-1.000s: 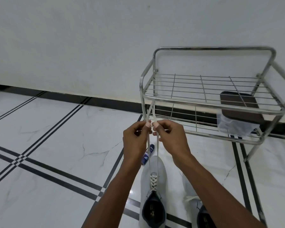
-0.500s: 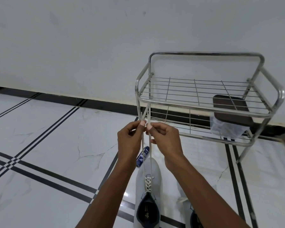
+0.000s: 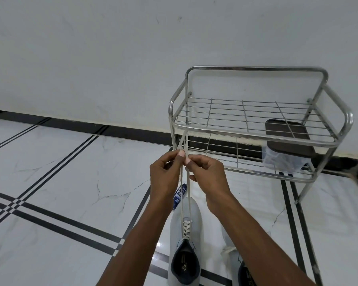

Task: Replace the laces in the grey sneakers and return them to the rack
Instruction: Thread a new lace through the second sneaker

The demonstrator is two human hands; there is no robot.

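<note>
Both grips still pinch lace [image 3: 184, 195] ends, raised above sneaker [image 3: 185, 240].

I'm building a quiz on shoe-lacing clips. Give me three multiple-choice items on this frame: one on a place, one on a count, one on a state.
1. Where does the dark brown tray sit?
A. On the rack's top shelf, right end
B. On the floor by the left sneaker
C. Against the wall, left of the rack

2. How many wire shelves does the metal rack have?
A. One
B. Two
C. Four

3. What is the state of the lace on the left sneaker?
A. Tied in a bow
B. Lying loose on the floor
C. Both ends pulled up taut, pinched by the left hand and right hand

Answers: 1 A, the tray rests on the upper grid near its right side. 2 B, an upper and a lower grid show. 3 C, two straight strands run from the eyelets to the fingertips.
</note>
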